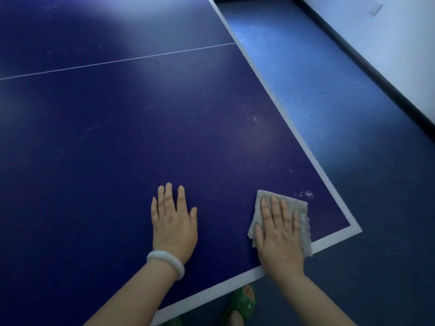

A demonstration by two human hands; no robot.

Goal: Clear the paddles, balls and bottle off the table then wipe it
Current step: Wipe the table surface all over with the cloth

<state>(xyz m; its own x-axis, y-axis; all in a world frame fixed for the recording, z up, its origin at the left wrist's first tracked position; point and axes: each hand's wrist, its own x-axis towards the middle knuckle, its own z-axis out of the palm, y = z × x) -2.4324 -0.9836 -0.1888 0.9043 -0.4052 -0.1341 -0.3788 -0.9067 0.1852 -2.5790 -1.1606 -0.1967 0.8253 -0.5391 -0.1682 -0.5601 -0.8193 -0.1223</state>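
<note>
**Head view: cloth pressed flat at the table's near right corner, dust specks still ahead**

Head-camera footage shows a dark blue table tennis table (117,149) with a white border line. No paddles, balls or bottle are seen on the part of the surface that is in view, so the clearing stage is judged to be done and the wiping stage in hand.

Toward the near edge, the left hand (174,222) is laid flat on the bare surface, fingers straight and slightly spread, nothing held; a pale bangle (166,262) is worn at its wrist. It is judged to serve as a brace.

Just to its right, near the near right corner, a grey cloth (299,208) is pressed down under the right hand (279,234), whose fingers are laid straight on top rather than curled round it. The cloth's near edge overhangs the white border.

Beside the cloth, toward the right edge, white specks (306,194) are left on the surface, and fainter marks are seen farther up the table.

Since the cloth is only pinned by a flat palm, it could bunch or slip out under a fast stroke. At the corner, it could be carried off the edge onto the floor (376,231). Dust could also be pushed about rather than lifted if pressure is uneven.
</note>
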